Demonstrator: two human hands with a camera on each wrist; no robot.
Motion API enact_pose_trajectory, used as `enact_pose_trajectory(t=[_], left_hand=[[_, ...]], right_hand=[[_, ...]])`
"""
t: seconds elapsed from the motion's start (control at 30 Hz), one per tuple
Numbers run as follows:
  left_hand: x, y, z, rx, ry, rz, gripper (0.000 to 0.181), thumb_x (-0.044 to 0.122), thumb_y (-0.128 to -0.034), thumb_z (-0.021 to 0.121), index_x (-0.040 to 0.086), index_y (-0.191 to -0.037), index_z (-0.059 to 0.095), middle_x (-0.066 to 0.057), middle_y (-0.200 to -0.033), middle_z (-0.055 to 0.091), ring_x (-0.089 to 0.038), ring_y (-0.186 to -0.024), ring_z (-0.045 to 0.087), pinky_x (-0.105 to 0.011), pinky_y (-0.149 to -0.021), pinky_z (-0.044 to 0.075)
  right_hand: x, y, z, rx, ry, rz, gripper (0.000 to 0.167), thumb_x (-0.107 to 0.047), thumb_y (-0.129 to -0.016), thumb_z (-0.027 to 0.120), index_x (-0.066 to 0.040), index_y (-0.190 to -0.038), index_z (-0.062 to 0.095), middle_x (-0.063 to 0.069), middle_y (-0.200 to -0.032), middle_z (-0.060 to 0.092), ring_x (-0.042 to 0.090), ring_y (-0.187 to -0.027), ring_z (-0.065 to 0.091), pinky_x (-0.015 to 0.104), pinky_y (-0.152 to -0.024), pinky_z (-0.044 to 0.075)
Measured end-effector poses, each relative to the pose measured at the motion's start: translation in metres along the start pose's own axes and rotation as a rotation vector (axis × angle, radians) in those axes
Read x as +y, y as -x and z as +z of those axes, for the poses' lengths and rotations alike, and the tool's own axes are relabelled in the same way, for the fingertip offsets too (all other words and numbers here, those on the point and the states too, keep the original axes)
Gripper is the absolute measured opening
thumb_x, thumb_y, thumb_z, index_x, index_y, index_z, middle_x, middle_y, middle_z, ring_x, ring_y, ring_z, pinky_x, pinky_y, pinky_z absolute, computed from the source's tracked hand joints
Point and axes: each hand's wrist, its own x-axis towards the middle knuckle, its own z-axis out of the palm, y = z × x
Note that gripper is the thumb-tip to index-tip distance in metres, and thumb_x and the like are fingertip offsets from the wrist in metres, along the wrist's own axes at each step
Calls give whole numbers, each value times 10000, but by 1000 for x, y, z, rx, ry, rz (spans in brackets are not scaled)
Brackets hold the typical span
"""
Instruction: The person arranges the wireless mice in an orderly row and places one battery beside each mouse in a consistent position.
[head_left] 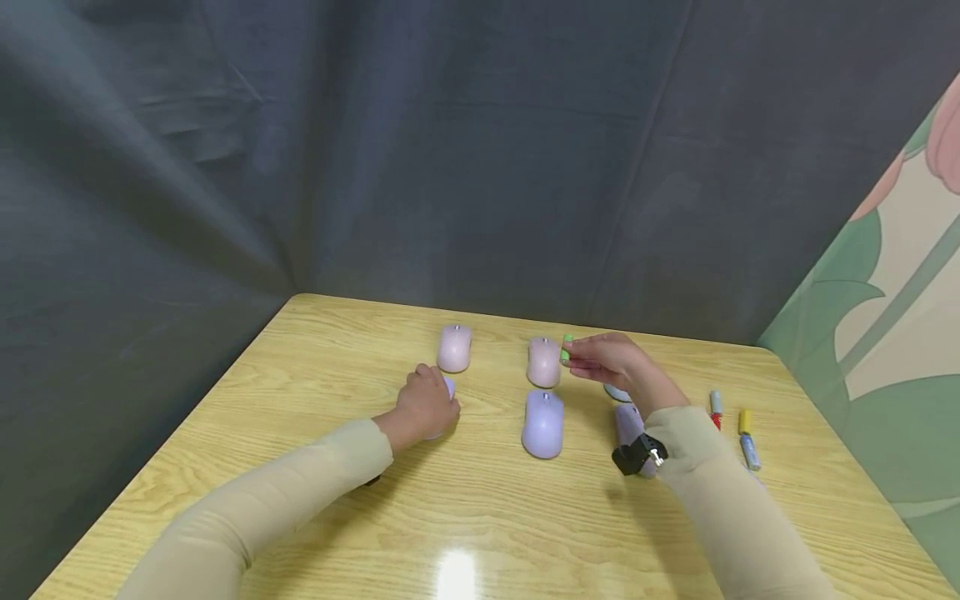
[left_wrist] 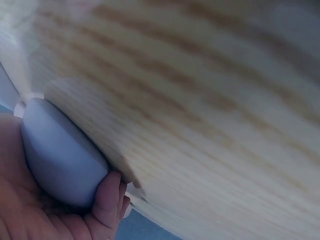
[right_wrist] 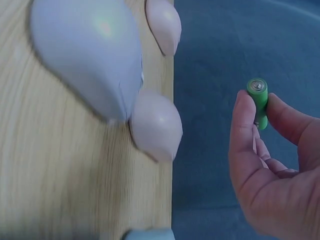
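My left hand [head_left: 429,403] grips a lavender mouse [left_wrist: 62,150] on the wooden table, its fingers curled round the mouse's side. A green battery [right_wrist: 260,102] is pinched between the thumb and fingers of my right hand [right_wrist: 275,175], its metal end showing in the right wrist view. In the head view that hand is just right of a pink mouse [head_left: 543,362] at the back. Nearer the front lies another lavender mouse [head_left: 543,425]. A second pink mouse [head_left: 455,348] sits behind my left hand.
Under my right forearm is a purple mouse [head_left: 628,423], with a pale rounded object [head_left: 617,392] partly hidden behind it. To the right lie a light blue item [head_left: 716,402], a red one [head_left: 716,420], a yellow one [head_left: 745,421] and a blue battery-like one [head_left: 750,452]. Dark cloth [head_left: 480,167] hangs behind.
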Motion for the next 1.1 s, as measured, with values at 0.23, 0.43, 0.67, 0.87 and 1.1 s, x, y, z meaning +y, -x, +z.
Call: enact_pose_trajectory(t=[0.23, 0.43, 0.67, 0.87, 1.1], left_hand=[[-1, -1, 1, 7, -2, -5, 595, 379, -967, 517, -181, -1156, 452, -221, -911, 423, -281, -813, 512, -300, -554, 512], [-3, -2, 2, 17, 35, -11, 571, 357, -959, 531, -182, -1134, 457, -224, -901, 420, -278, -793, 504, -306, -533, 508], [-4, -3, 3, 13, -8, -14, 571, 367, -971, 510, -176, -1138, 460, -210, -883, 413, -268, -777, 499, -295, -518, 502], [-4, -2, 3, 21, -14, 0, 577, 364, -970, 513, -184, -1140, 460, -217, -884, 414, -283, -789, 502, -309, -529, 505], [-3, -4, 6, 34, -21, 7, 597, 375, -968, 516, -189, -1152, 455, -227, -898, 423, -287, -801, 509, -312, -534, 510]], right_hand=[[-2, -19, 24, 36, 6, 2, 195, -61, -954, 614, 66, -1101, 597, 42, -776, 671, 119, -692, 653, 248, -704, 555], [-4, -31, 40, 76, 5, 20, 96, -77, -941, 641, 5, -990, 628, 47, -750, 664, 118, -668, 649, 249, -681, 558], [-6, -43, 55, 74, 27, 4, 76, -86, -934, 652, -10, -929, 657, 35, -727, 680, 106, -645, 647, 242, -650, 553], [-5, -55, 67, 76, 32, 6, 69, -76, -929, 656, -14, -900, 664, 41, -721, 675, 108, -630, 639, 231, -629, 542], [-7, -67, 79, 109, 31, 7, 95, -38, -917, 656, 44, -961, 640, 55, -702, 658, 104, -590, 619, 223, -586, 531]])
